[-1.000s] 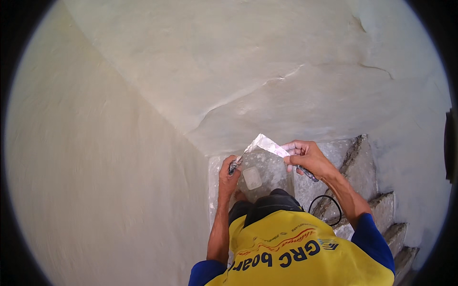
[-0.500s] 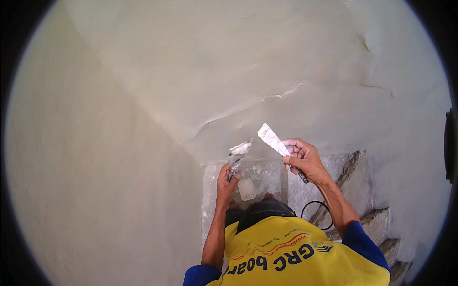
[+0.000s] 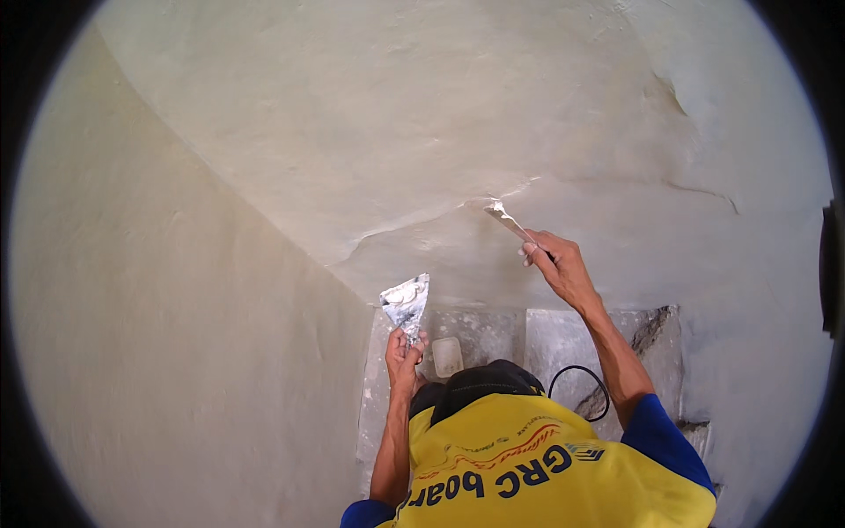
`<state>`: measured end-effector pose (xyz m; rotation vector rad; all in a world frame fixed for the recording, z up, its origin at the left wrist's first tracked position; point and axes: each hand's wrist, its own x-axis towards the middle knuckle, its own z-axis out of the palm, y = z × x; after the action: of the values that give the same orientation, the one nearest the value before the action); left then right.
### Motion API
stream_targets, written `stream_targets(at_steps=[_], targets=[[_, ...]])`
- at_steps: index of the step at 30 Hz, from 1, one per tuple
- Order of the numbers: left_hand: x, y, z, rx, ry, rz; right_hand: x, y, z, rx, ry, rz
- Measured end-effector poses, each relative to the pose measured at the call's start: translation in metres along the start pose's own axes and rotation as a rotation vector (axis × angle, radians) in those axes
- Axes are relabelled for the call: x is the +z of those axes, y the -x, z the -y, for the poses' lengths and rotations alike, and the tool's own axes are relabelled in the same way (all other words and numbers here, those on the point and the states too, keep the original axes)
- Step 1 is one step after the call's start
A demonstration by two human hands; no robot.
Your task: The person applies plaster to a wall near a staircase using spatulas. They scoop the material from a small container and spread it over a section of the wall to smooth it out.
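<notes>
My left hand [image 3: 404,361] is closed round the handle of a wide putty knife [image 3: 404,298], its blade turned up and carrying a lump of white paste. Higher and to the right, my right hand [image 3: 563,268] grips a narrower putty knife [image 3: 515,227] with white paste at its tip. That tip is at a raised, cracked ridge on the pale plastered wall [image 3: 290,132], seemingly against it. A small translucent plastic container [image 3: 447,355] lies on the speckled concrete below, between my left hand and the dark shorts on my body.
Rough concrete steps [image 3: 651,352] descend along the right side, with a black cable loop [image 3: 600,389] over them. A smooth wall [image 3: 158,334] fills the left, meeting the upper surface at a diagonal corner. A dark object [image 3: 827,268] is at the far right rim.
The two knives were together a second ago and are now apart. My right hand has risen to the wall ridge with its knife. My left hand has moved down and left, blade upright.
</notes>
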<state>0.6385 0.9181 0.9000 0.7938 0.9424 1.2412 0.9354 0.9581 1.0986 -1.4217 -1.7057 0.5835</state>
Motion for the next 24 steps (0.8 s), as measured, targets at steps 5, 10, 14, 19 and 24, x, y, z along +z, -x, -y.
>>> stream_targets(at_steps=[5,10,14,19,24], targets=[[0.003,-0.001,0.005,0.003,0.013,-0.019,0.000,-0.021,-0.034,-0.027,0.024,-0.046],[0.002,0.000,0.001,0.001,-0.012,-0.027,-0.002,-0.032,-0.034,0.036,0.007,-0.070],[-0.001,-0.002,0.000,-0.001,-0.035,-0.026,-0.005,-0.031,-0.038,0.088,0.066,-0.092],[-0.002,-0.004,-0.003,0.009,-0.031,0.006,-0.011,-0.008,-0.053,0.167,0.188,-0.121],[-0.001,-0.004,-0.012,0.009,-0.047,0.037,-0.023,0.026,-0.026,0.271,0.278,-0.138]])
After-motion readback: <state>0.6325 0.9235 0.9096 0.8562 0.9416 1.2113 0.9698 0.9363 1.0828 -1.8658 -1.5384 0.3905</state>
